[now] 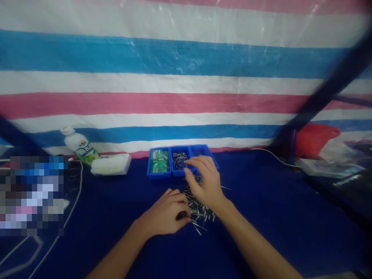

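Observation:
A pile of small metal pins [200, 212] lies on the dark blue tablecloth [261, 217] in front of me. My left hand [167, 212] rests at the pile's left edge with fingers curled on something small and dark; what it is I cannot tell. My right hand [203, 182] hovers over the pile's far side, fingers apart and bent down toward the pins. Just behind stand three small blue trays [181, 159]: the left holds green circuit boards [159, 161], the middle holds metal pins, the right is partly hidden by my fingers.
A white bottle with a green label [78, 146] and a white box [111, 164] lie at the back left. A white cable [72, 209] runs down the left. Red and clear bags [319, 141] sit at the back right. A striped tarp [174, 77] hangs behind.

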`<state>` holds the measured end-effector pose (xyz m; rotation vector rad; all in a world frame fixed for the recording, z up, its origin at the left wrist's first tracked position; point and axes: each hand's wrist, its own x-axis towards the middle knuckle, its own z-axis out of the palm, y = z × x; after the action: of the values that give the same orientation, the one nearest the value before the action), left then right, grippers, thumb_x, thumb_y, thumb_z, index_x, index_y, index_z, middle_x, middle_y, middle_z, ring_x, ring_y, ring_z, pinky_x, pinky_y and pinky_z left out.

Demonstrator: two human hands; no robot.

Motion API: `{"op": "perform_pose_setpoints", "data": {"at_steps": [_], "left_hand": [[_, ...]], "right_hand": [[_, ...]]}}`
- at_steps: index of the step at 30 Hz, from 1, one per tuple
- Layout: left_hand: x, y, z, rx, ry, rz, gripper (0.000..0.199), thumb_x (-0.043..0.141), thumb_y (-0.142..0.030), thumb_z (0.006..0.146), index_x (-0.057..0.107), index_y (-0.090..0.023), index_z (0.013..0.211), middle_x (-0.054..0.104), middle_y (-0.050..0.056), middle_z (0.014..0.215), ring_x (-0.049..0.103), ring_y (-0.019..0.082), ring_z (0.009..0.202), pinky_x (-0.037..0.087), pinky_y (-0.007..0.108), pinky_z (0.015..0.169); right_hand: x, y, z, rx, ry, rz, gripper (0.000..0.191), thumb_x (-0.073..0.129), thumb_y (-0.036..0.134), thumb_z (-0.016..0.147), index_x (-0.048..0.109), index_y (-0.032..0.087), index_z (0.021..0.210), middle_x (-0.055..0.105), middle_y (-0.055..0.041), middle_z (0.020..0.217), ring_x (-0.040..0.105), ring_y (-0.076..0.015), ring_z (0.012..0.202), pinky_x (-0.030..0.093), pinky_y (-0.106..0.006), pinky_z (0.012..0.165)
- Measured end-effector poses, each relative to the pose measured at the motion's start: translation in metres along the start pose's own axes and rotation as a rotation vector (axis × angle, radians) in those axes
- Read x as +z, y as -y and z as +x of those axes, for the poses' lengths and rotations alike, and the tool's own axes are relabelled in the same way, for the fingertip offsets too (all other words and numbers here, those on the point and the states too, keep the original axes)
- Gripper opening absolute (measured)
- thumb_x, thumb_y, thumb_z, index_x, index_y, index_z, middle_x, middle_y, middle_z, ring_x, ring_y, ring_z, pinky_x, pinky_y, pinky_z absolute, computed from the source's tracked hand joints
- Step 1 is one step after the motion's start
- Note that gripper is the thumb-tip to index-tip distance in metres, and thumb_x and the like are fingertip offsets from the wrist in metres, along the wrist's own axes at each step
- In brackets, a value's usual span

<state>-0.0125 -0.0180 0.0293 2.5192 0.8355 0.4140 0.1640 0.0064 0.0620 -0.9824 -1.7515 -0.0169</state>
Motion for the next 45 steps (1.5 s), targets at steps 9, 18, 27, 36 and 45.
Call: {"op": "perform_pose_setpoints", "data": {"at_steps": [9,18,27,36,45], "left_hand": [[0.002,0.023,0.008,-0.137,-0.514,-0.105,0.013,0.060,-0.028,0.096,0.067,-0.021,0.087,0.065,0.002,0.089,0.060,0.017,0.086,0.044,0.034,0.084],[0.001,0.033,0.008,-0.256,-0.771,-0.103,0.025,0.064,-0.031,0.092,0.063,-0.019,0.070,0.060,-0.002,0.070,0.056,0.014,0.067,0.041,0.028,0.068],[0.006,0.027,0.009,-0.196,-0.739,-0.030,0.026,0.061,-0.033,0.095,0.061,-0.019,0.073,0.059,-0.002,0.072,0.056,0.014,0.071,0.040,0.030,0.071],[0.008,0.024,0.012,-0.261,-0.671,-0.065,0.027,0.054,-0.030,0.097,0.060,-0.019,0.073,0.056,-0.001,0.073,0.053,0.013,0.066,0.040,0.027,0.065],[0.018,0.021,0.015,-0.273,-0.555,-0.076,0.020,0.057,-0.024,0.094,0.062,-0.019,0.076,0.058,0.000,0.076,0.054,0.014,0.070,0.042,0.026,0.064]], "right_hand": [[0.004,-0.024,-0.017,0.036,0.276,0.247,0.016,0.057,0.019,0.091,0.070,0.020,0.101,0.070,-0.0058,0.094,0.066,-0.0186,0.087,0.055,-0.036,0.078],[0.016,-0.018,-0.029,0.007,0.400,0.254,0.028,0.055,0.022,0.096,0.066,0.022,0.122,0.072,-0.0071,0.111,0.067,-0.0194,0.100,0.055,-0.037,0.088],[0.017,-0.023,-0.033,0.029,0.470,0.213,0.029,0.048,0.019,0.099,0.069,0.021,0.118,0.069,-0.0079,0.121,0.064,-0.0204,0.113,0.051,-0.039,0.100],[0.013,-0.027,-0.021,0.459,0.209,0.569,0.020,0.066,0.027,0.089,0.071,0.025,0.108,0.075,-0.0047,0.095,0.071,-0.0207,0.090,0.057,-0.041,0.085],[0.004,-0.037,-0.012,0.942,0.082,1.065,0.023,0.074,0.039,0.081,0.064,0.019,0.077,0.071,-0.0017,0.071,0.069,-0.0157,0.066,0.051,-0.026,0.061]]}}
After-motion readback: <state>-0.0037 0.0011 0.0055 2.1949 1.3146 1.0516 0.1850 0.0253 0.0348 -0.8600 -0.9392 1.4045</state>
